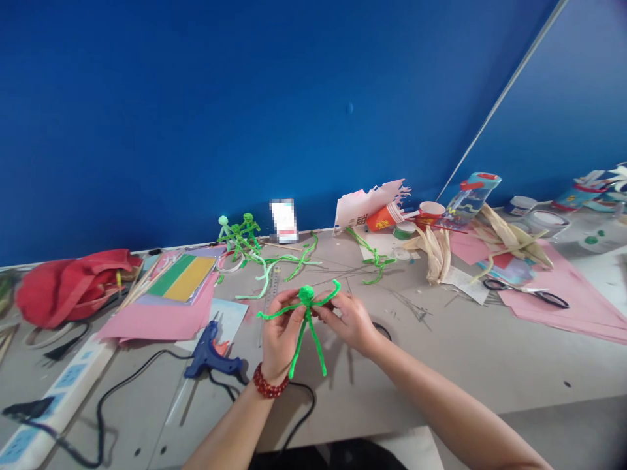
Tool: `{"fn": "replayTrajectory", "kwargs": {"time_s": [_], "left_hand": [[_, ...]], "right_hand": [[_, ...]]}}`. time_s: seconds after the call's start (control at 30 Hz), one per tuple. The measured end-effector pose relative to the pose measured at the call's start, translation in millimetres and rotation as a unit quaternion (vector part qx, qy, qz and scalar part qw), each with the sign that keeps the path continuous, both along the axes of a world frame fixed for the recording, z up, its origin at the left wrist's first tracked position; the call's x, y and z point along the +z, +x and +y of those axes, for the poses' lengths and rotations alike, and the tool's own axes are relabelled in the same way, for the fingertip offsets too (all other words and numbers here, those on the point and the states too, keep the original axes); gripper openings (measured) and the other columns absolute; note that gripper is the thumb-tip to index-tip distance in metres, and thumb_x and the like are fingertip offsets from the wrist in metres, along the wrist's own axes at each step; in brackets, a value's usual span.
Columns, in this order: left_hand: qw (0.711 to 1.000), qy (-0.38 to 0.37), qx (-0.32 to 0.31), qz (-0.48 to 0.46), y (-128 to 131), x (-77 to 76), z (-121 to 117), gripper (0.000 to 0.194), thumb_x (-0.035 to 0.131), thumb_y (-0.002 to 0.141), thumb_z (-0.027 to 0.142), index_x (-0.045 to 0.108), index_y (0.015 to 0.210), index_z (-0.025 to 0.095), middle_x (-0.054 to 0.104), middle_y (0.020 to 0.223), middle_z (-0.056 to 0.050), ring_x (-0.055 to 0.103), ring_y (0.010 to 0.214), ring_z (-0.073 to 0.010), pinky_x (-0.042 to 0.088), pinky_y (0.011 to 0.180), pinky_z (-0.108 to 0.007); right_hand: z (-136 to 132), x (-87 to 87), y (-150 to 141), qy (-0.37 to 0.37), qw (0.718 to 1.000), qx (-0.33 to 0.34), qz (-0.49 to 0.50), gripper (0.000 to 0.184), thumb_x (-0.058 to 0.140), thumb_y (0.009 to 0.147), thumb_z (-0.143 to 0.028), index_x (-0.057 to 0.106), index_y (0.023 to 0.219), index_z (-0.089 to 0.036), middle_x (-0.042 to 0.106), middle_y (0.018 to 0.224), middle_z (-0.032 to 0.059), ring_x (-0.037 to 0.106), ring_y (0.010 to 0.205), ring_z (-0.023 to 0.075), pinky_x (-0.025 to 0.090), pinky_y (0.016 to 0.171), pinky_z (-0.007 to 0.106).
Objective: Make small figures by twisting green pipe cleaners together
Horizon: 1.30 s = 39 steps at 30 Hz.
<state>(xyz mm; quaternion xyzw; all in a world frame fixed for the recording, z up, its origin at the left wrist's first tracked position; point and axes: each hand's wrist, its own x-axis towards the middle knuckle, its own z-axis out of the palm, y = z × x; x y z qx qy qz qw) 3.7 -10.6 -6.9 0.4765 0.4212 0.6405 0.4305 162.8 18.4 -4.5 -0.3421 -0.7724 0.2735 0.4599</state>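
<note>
Between my hands is a bright green pipe-cleaner figure [307,297] with a round head, two arms spread out and two legs hanging down. My left hand [280,336] pinches its body, the thumb in front. On the other side, my right hand [349,320] has its fingers closed at the figure's body, just below the arm on that side; the fingertips are partly hidden. Behind, more green pipe-cleaner figures [242,232] stand near the wall. Loose green pipe cleaners [301,258] lie in front of them, and another twisted green piece [375,258] rests further right.
A blue glue gun [210,356] with a black cord lies at left, near a white power strip [63,391], pink paper [161,320] and a red bag [73,287]. Rightward are scissors [543,296], dried husks [435,254], paper cups [385,217] and a clear bottle [473,199].
</note>
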Motion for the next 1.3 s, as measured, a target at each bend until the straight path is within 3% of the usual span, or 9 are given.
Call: {"fn": "replayTrajectory", "kwargs": {"time_s": [0.27, 0.7, 0.97, 1.3], "left_hand": [[1.0, -0.01, -0.007, -0.026, 0.1, 0.3, 0.3, 0.028, 0.072, 0.084, 0.034, 0.064, 0.107, 0.02, 0.074, 0.093, -0.005, 0.071, 0.085, -0.0178, 0.058, 0.074, -0.027], [0.994, -0.025, -0.044, -0.1, 3.1, -3.7, 3.9, 0.03, 0.077, 0.079, 0.033, 0.065, 0.104, 0.02, 0.073, 0.084, -0.003, 0.07, 0.076, -0.0168, 0.058, 0.072, -0.03], [0.995, -0.031, -0.032, -0.094, -0.5, -4.5, 4.0, 0.029, 0.076, 0.08, 0.033, 0.066, 0.104, 0.021, 0.074, 0.091, -0.004, 0.07, 0.083, -0.0169, 0.058, 0.075, -0.028], [0.995, -0.024, -0.03, -0.088, 0.3, -1.6, 2.0, 0.029, 0.076, 0.08, 0.033, 0.065, 0.104, 0.02, 0.074, 0.09, -0.004, 0.07, 0.08, -0.0171, 0.057, 0.071, -0.027]], "right_hand": [[-1.3, -0.4, -0.2, -0.027, 1.0, 0.005, 0.004, 0.011, 0.054, 0.093, -0.022, 0.064, 0.095, -0.023, 0.071, 0.077, 0.0026, 0.068, 0.068, 0.0166, 0.052, 0.065, 0.024], [2.0, -1.3, -1.5, 0.105, 0.994, 0.004, -0.005, 0.013, 0.047, 0.095, -0.018, 0.059, 0.099, -0.022, 0.072, 0.08, 0.0042, 0.066, 0.072, 0.0173, 0.051, 0.067, 0.026], [1.5, 2.6, 0.4, 0.055, 0.997, 0.036, 0.027, 0.016, 0.049, 0.099, -0.026, 0.064, 0.103, -0.024, 0.073, 0.079, 0.0036, 0.069, 0.071, 0.0168, 0.053, 0.066, 0.025], [1.0, 3.8, 0.1, 0.076, 0.996, 0.028, 0.042, 0.013, 0.052, 0.098, -0.026, 0.065, 0.099, -0.022, 0.072, 0.075, 0.0027, 0.07, 0.071, 0.0159, 0.054, 0.067, 0.024]]}}
